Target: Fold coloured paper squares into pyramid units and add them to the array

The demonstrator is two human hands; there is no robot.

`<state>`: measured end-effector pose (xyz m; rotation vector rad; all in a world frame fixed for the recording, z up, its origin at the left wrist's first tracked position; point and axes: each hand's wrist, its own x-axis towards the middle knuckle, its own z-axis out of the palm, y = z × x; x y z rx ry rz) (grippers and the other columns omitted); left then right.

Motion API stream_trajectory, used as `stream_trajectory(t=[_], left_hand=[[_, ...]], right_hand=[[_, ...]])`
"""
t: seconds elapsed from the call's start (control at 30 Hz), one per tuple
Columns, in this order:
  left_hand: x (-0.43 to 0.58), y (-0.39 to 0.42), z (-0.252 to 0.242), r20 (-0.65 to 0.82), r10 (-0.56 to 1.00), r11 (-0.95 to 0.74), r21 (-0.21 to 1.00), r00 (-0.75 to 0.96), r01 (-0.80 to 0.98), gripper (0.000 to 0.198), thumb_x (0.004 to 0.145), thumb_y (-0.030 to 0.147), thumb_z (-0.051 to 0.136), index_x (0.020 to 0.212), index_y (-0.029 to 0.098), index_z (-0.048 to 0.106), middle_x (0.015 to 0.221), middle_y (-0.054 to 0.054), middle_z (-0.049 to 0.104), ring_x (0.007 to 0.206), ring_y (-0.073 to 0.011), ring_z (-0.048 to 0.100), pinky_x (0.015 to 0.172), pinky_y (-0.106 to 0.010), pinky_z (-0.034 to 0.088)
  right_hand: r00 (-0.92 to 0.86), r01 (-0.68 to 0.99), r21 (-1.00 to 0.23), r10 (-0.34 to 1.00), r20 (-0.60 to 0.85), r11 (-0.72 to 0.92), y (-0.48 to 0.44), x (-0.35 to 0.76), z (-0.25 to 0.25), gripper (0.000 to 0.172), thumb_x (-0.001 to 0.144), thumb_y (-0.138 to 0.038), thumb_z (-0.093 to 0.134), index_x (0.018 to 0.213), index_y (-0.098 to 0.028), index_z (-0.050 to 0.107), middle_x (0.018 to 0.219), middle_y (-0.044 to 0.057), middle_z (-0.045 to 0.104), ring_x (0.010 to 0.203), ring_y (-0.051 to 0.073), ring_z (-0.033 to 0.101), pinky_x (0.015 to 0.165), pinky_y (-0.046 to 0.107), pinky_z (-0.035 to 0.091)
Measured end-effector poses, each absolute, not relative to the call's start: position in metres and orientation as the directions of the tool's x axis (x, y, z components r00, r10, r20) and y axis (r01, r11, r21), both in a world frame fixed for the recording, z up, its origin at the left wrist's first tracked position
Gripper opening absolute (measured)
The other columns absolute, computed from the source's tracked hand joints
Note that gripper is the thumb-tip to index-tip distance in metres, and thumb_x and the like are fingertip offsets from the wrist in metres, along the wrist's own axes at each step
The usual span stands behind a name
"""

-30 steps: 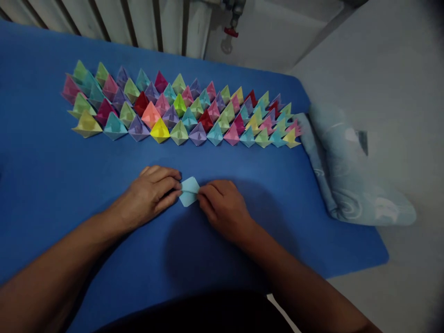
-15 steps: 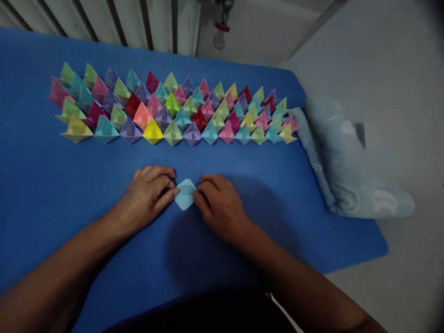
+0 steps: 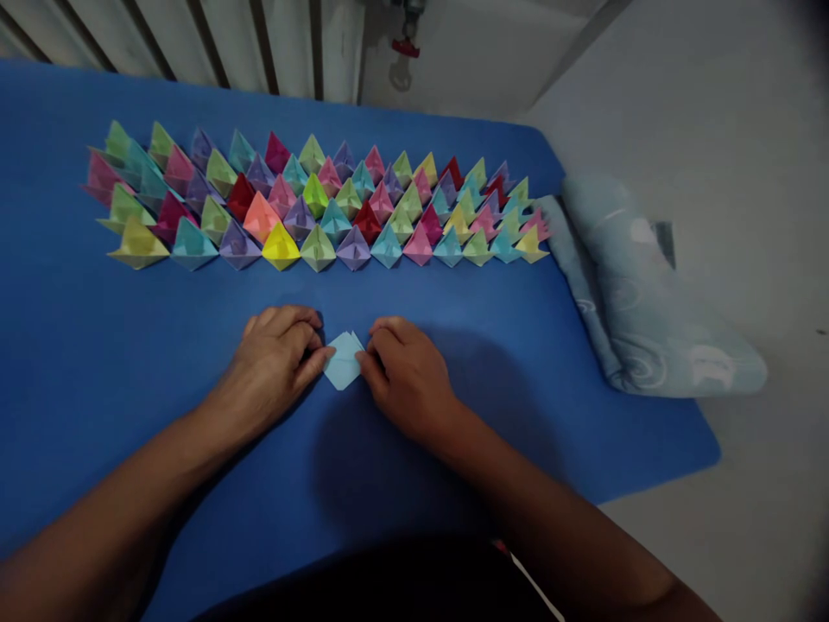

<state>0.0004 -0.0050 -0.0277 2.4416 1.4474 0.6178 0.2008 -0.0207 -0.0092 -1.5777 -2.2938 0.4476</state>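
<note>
A small light-blue folded paper, roughly diamond-shaped, is between my two hands just above or on the blue surface. My left hand pinches its left corner between thumb and fingers. At the right corner, my right hand grips the paper the same way, its other fingers curled. Loose layers show at the paper's top point. Beyond my hands stand several rows of folded paper boats in green, pink, purple, blue, yellow and red.
The blue mat-like surface lies under everything. A folded light-blue patterned blanket rests at its right edge. Behind the far edge are a white radiator and a pipe valve with a red handle.
The folded paper lies flatter, and the crease across its middle shows less as a raised edge. Both hands keep hold of its corners. The whole view has shifted slightly.
</note>
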Motion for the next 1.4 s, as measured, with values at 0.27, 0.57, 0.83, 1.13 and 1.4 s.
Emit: stream_trajectory(t=[0.27, 0.57, 0.83, 1.13, 1.4], left_hand=[[0.001, -0.005, -0.024, 0.214, 0.896, -0.444, 0.405, 0.389, 0.8, 0.022, 0.091, 0.035, 0.055, 0.078, 0.02, 0.063, 0.106, -0.009, 0.067, 0.095, -0.027, 0.06, 0.085, -0.045, 0.044], [-0.009, 0.0, -0.021, 0.178, 0.914, -0.405, 0.41, 0.364, 0.817, 0.022, 0.088, 0.041, 0.06, 0.079, 0.021, 0.064, 0.107, -0.01, 0.067, 0.098, -0.0304, 0.06, 0.082, -0.046, 0.043], [0.0, -0.011, -0.018, 0.217, 0.87, -0.491, 0.457, 0.442, 0.742, 0.025, 0.095, 0.033, 0.049, 0.111, 0.021, 0.065, 0.101, -0.006, 0.069, 0.091, -0.0212, 0.064, 0.083, -0.038, 0.046], [-0.004, -0.013, -0.018, 0.3, 0.784, -0.62, 0.425, 0.544, 0.66, 0.021, 0.098, 0.028, 0.049, 0.098, 0.023, 0.069, 0.098, -0.004, 0.074, 0.091, -0.0201, 0.067, 0.082, -0.037, 0.045], [-0.003, -0.015, -0.017, 0.347, 0.725, -0.688, 0.335, 0.595, 0.643, 0.019, 0.096, 0.021, 0.052, 0.098, 0.019, 0.07, 0.098, -0.007, 0.074, 0.088, -0.0216, 0.066, 0.08, -0.038, 0.044]], right_hand=[[-0.27, 0.831, -0.485, 0.96, 0.077, 0.273, -0.016, 0.203, -0.013, 0.013, 0.091, -0.027, 0.061, 0.079, -0.02, 0.06, 0.105, 0.007, 0.066, 0.098, 0.023, 0.056, 0.084, 0.039, 0.038], [-0.272, 0.801, -0.549, 0.962, 0.022, 0.239, -0.018, 0.205, -0.01, 0.007, 0.091, -0.025, 0.06, 0.086, -0.022, 0.063, 0.111, 0.005, 0.066, 0.101, 0.023, 0.053, 0.084, 0.037, 0.033], [-0.278, 0.771, -0.587, 0.96, 0.036, 0.246, -0.02, 0.207, -0.008, 0.01, 0.084, -0.023, 0.066, 0.094, -0.024, 0.068, 0.109, 0.004, 0.066, 0.1, 0.022, 0.053, 0.087, 0.038, 0.034], [-0.265, 0.681, -0.683, 0.958, 0.107, 0.264, -0.022, 0.215, -0.001, 0.008, 0.086, -0.019, 0.064, 0.093, -0.022, 0.066, 0.1, 0.004, 0.068, 0.096, 0.02, 0.058, 0.089, 0.036, 0.039], [-0.331, 0.77, -0.559, 0.942, 0.062, 0.307, -0.017, 0.215, -0.007, 0.015, 0.095, -0.024, 0.058, 0.087, -0.02, 0.069, 0.093, 0.003, 0.07, 0.089, 0.019, 0.057, 0.081, 0.036, 0.034]])
